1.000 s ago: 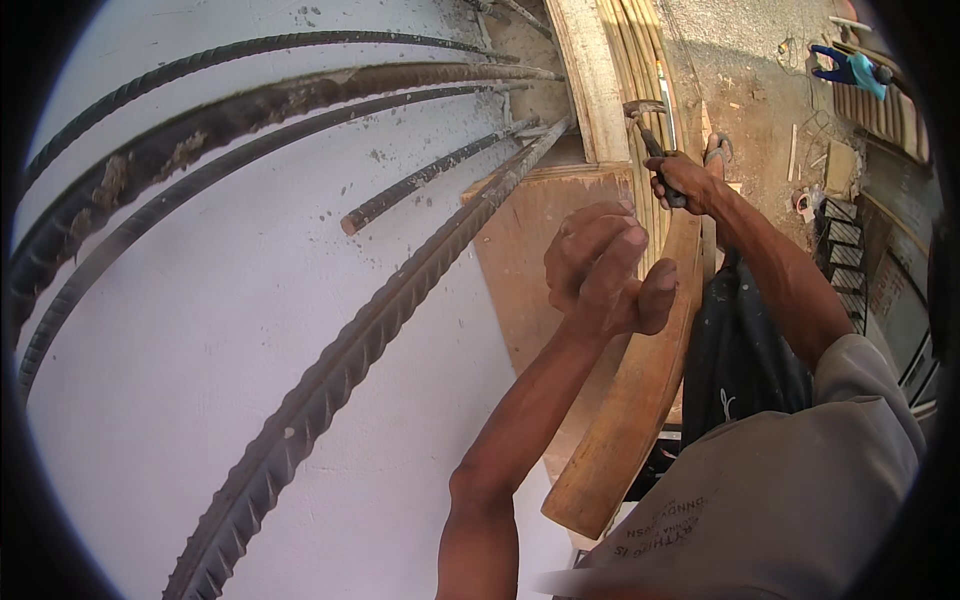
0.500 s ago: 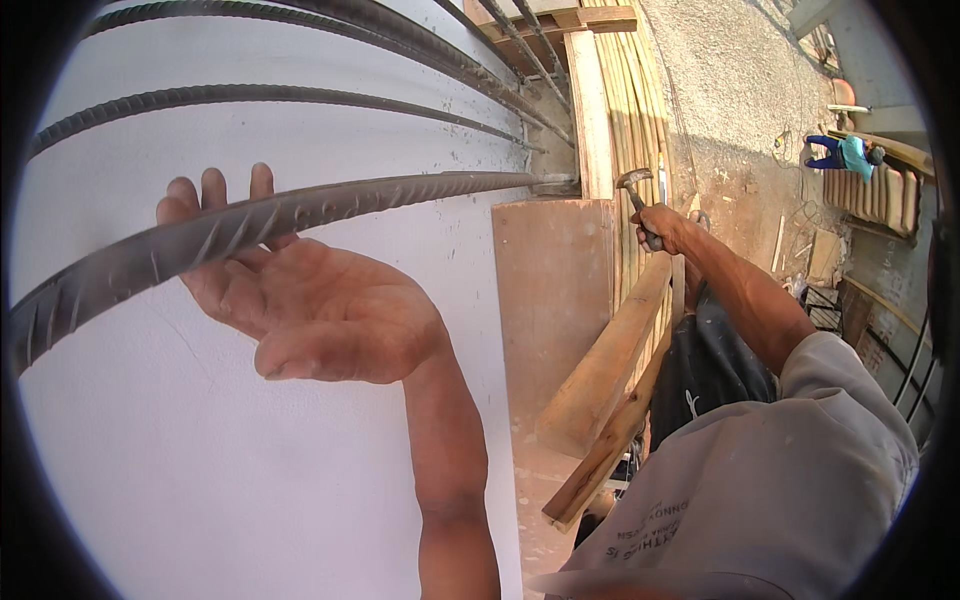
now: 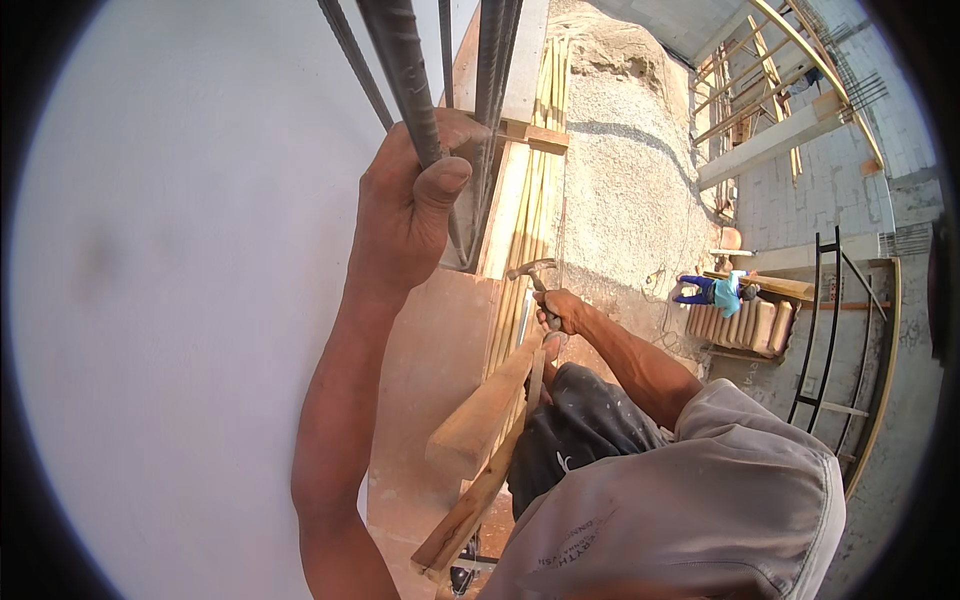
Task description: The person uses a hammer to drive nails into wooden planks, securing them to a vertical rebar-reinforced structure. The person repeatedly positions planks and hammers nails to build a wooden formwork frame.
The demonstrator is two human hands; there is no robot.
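Observation:
My left hand [image 3: 395, 220] is raised and closed round a thick ribbed steel rebar [image 3: 402, 65], thumb across its front. Other upright rebars [image 3: 490, 75] stand just behind and beside that bar. Lower and to the right, my right hand [image 3: 562, 310] grips a claw hammer [image 3: 531, 268] by its handle, the metal head showing above the fist. The hammer is over the long wooden poles [image 3: 512, 250], near the top of a wooden beam [image 3: 485, 395]. My fingers hide part of its handle.
A white wall [image 3: 180, 300] fills the left side. Beneath the rebars is a plywood panel [image 3: 425, 360]. Gravel [image 3: 625, 160] lies beyond the poles. At right a co-worker [image 3: 722, 290] bends beside stacked sacks [image 3: 740, 325], near a black metal frame [image 3: 825, 330].
My left hand has gone from open fingers behind the rebar to a closed grip round it. The view has swung, so the rebars now stand steeply. The right hand still holds the hammer.

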